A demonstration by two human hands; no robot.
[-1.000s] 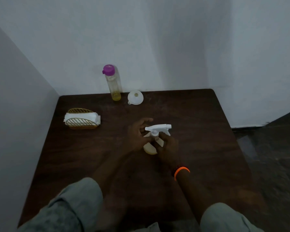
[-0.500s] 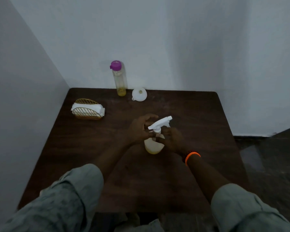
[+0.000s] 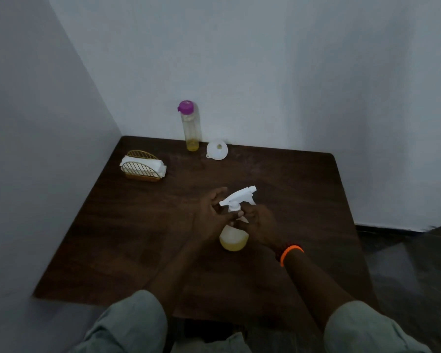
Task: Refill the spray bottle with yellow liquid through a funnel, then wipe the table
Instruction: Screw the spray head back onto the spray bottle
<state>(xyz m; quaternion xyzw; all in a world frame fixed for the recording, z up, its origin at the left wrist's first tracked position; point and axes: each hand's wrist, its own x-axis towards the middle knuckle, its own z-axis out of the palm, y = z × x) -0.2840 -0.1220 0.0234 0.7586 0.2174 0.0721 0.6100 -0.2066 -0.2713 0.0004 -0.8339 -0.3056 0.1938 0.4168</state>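
Observation:
A spray bottle [image 3: 233, 239] with a little yellow liquid stands mid-table, its white trigger head [image 3: 238, 197] pointing up and to the right. My left hand [image 3: 210, 212] curls its fingers round the neck collar under the head. My right hand [image 3: 259, 221], with an orange band at the wrist, grips the bottle's shoulder from the right. At the back wall stands a clear bottle [image 3: 190, 127] with a purple cap and yellow liquid at its bottom. A white funnel [image 3: 217, 150] lies beside it, to the right.
A gold wire holder [image 3: 143, 166] with white napkins sits at the back left of the dark wooden table [image 3: 303, 189]. Walls close off the left and back sides. Dark floor lies to the right.
The camera has shifted, so the table sits lower and to the right in view. The trigger head has tilted up and turned slightly between my hands. Both hands stay on the spray bottle.

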